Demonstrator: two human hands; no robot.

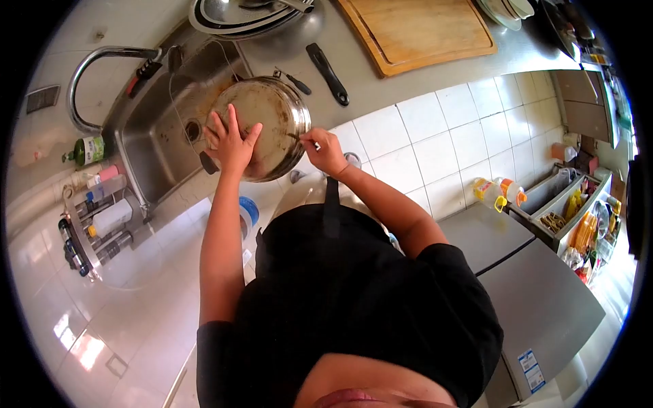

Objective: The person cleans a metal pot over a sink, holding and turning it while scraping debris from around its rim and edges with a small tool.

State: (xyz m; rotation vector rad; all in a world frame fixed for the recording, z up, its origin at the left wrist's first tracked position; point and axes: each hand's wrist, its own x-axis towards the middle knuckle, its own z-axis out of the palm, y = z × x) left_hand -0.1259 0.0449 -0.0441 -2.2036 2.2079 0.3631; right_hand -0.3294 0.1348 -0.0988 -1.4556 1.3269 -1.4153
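Observation:
A stained metal pot [272,102] is tipped up at the edge of the sink, its round, brown-marked base facing me. Flat on that base lies my left hand [233,141], fingers spread. A small black handle [209,162] sticks out beside it. My right hand [322,148] is pinched at the pot's right side, by the rim of the base; what is between its fingertips is too small to make out. On the counter behind the pot lie a small dark-handled tool [298,84] and a detached-looking long black handle [328,75].
The steel sink [163,126] with its curved faucet [80,81] is at the left, near a green bottle [88,150]. Metal bowls [224,27] and a wooden cutting board [422,34] sit on the counter [367,88]. An open drawer [544,221] stands at the right.

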